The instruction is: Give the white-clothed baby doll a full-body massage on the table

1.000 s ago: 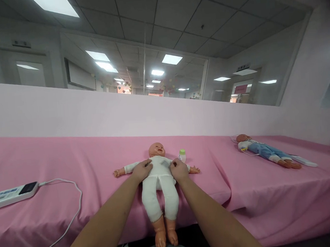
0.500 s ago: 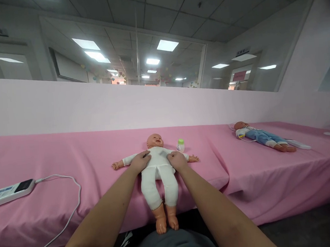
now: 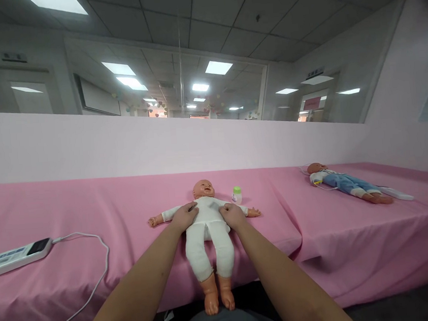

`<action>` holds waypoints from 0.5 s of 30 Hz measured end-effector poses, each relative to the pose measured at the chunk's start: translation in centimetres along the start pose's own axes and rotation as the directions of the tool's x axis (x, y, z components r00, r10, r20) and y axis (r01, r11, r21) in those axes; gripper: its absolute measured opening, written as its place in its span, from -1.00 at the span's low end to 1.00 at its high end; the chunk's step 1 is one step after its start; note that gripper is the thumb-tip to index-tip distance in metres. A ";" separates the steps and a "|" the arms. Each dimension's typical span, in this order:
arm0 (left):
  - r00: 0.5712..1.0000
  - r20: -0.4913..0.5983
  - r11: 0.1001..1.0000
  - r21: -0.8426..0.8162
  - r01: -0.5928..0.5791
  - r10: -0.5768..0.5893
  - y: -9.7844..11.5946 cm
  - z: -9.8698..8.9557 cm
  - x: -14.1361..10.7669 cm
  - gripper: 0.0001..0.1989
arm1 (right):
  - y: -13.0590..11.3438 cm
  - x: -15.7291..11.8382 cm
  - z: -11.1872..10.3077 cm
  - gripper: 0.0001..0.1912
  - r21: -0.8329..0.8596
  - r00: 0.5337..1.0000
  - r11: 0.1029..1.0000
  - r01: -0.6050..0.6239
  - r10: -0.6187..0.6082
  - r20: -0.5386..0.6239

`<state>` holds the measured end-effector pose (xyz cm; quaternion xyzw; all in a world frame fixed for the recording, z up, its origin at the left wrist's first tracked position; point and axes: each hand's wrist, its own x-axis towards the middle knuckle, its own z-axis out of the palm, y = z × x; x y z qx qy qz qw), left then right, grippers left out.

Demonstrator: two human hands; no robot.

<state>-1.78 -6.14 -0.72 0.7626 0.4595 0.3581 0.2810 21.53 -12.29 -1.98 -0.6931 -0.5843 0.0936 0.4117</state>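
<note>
A baby doll (image 3: 208, 215) in a white top and white trousers lies on its back on the pink cloth (image 3: 128, 202), head away from me, arms spread, its bare feet hanging over the front edge. My left hand (image 3: 185, 216) is closed on the side of its white top, near the armpit. On the opposite side of the chest, my right hand (image 3: 233, 214) is curled closed on the top's other side. A small bottle with a green cap (image 3: 236, 195) stands beyond my right hand, beside the doll's shoulder.
A white device with a dark screen (image 3: 17, 257) and a white cable (image 3: 105, 258) lie at the left. A second doll in blue trousers (image 3: 349, 183) lies at the right, with a white flat object by its feet. Behind rises a white wall (image 3: 124, 150) with windows.
The view has tilted up slightly, so everything sits a little lower. Both hands stay at the sides of the doll's chest, and the doll has not visibly moved on the cloth.
</note>
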 end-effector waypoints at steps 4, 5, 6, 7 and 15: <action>0.997 -0.070 0.999 0.036 -0.040 0.043 2.0 -1.1 -2.9 -0.47 | 0.5 -2.3 -0.7 -0.69 0.311 0.997 0.947 0.075 -0.068 -0.034; 0.993 -0.106 0.999 0.007 -0.053 0.053 2.9 -1.5 -4.1 -0.48 | 0.3 -3.2 -1.3 -0.70 0.396 0.996 0.914 0.090 -0.083 -0.034; 0.989 -0.135 0.997 -0.032 -0.065 0.060 4.0 -2.1 -5.5 -0.50 | -0.1 -4.2 -2.1 -0.70 0.470 0.995 0.878 0.092 -0.092 -0.024; 0.987 -0.142 0.993 -0.081 -0.085 0.073 5.3 -2.7 -7.0 -0.52 | -0.8 -5.3 -3.1 -0.69 0.538 0.995 0.840 0.076 -0.098 0.013; 0.959 -0.245 0.971 -0.152 -0.183 0.142 12.8 -10.2 -18.4 -0.41 | -8.4 -17.8 -17.1 -0.59 0.722 0.936 0.643 0.253 -0.351 -0.016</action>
